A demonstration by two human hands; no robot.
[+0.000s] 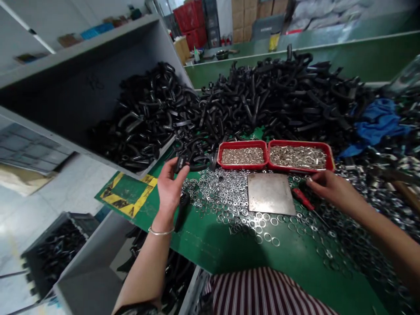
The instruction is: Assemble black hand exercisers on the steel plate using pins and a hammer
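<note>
My left hand (170, 181) holds a small black part (181, 163) between thumb and fingers, above the left part of the green table. Below its wrist side lies another black part with a round end (183, 200). On the right, my right hand (323, 186) is pinched around a small light piece, just in front of the right red tray (330, 162). Near that hand, a red-handled screwdriver (303, 199) lies beside a square metal plate (271, 194). The left red tray (243, 166) holds small metal pins. Many metal rings (226, 188) are spread around the plate.
A large heap of black curved parts (256, 96) covers the back of the table and spills from a grey bin (49, 94) at the left. A blue cloth (377, 122) lies at the right, near piled metal pieces. A dark crate (59, 249) stands on the floor.
</note>
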